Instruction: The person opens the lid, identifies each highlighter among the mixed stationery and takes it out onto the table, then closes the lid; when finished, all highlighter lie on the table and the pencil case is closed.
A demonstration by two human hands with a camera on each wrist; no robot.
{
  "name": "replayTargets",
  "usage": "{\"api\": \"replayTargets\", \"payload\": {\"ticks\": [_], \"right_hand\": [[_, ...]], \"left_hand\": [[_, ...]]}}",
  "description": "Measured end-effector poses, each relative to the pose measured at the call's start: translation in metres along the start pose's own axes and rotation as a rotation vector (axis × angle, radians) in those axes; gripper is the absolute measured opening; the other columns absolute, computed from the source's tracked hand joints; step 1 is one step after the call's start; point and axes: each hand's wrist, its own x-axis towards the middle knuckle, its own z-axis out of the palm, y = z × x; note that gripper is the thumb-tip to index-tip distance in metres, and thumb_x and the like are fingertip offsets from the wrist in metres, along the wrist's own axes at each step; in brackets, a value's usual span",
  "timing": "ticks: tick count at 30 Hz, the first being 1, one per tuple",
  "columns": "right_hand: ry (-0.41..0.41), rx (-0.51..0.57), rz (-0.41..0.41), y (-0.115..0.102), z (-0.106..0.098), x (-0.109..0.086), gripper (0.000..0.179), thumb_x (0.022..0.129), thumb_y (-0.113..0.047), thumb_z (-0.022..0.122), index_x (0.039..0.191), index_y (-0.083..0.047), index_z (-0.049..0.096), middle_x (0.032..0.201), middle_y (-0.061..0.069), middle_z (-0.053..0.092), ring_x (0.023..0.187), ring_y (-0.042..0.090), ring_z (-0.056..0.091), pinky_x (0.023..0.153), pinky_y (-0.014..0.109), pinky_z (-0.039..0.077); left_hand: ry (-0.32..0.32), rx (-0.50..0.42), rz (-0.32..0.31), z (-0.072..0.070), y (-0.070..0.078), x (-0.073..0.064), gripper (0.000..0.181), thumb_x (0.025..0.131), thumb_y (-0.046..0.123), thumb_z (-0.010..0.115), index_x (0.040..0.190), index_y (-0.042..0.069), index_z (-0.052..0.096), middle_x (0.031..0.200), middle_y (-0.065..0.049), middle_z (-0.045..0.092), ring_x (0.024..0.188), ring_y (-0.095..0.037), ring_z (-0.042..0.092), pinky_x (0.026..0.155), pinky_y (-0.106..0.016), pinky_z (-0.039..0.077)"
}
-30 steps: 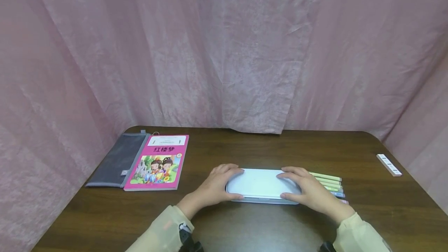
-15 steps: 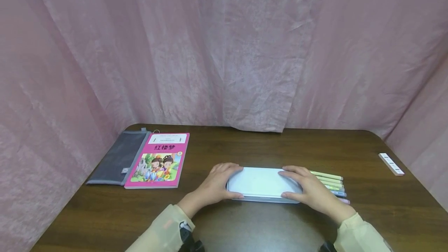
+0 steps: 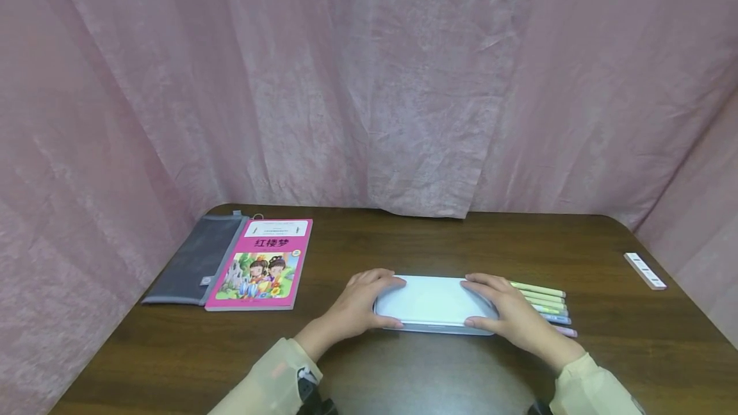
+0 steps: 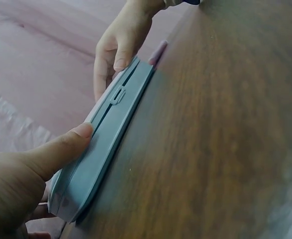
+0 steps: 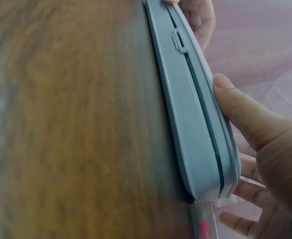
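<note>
A pale blue pencil case (image 3: 432, 300) with a whitish lid lies on the table in the head view. My left hand (image 3: 360, 306) grips its left end, thumb on the near side and fingers over the top. At the other end my right hand (image 3: 510, 312) holds it the same way. Both wrist views show a thin dark gap between lid and base (image 4: 103, 154), running along the side with the small latch (image 5: 180, 41). Several pale pens (image 3: 544, 300) stick out from behind my right hand, which hides their other ends.
A pink book (image 3: 259, 268) lies at the left of the wooden table (image 3: 369, 242), partly over a dark grey pouch (image 3: 193, 264). Near the right edge is a slim white strip (image 3: 644, 271). Pink curtains (image 3: 369, 82) hang behind the table.
My left fingertips have shifted slightly to the right over the lid. The right hand and the pencil case hold nearly the same place; the head view has moved a little.
</note>
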Motion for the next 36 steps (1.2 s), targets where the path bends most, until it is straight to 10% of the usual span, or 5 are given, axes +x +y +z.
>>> {"api": "replayTargets", "payload": {"ticks": [36], "right_hand": [[0.021,-0.069,-0.047,0.0076,0.0008,0.0027,0.064,0.077,-0.043,0.077,0.13,-0.012,0.059,0.131,0.013,0.058,0.118,0.035,0.054,0.094,0.058,0.044]], "left_hand": [[-0.049,0.026,0.0,0.0004,-0.0041,0.0047,0.077,0.077,0.059,0.071,0.142,0.027,0.045,0.151,-0.003,0.042,0.139,-0.024,0.038,0.116,-0.049,0.03]]}}
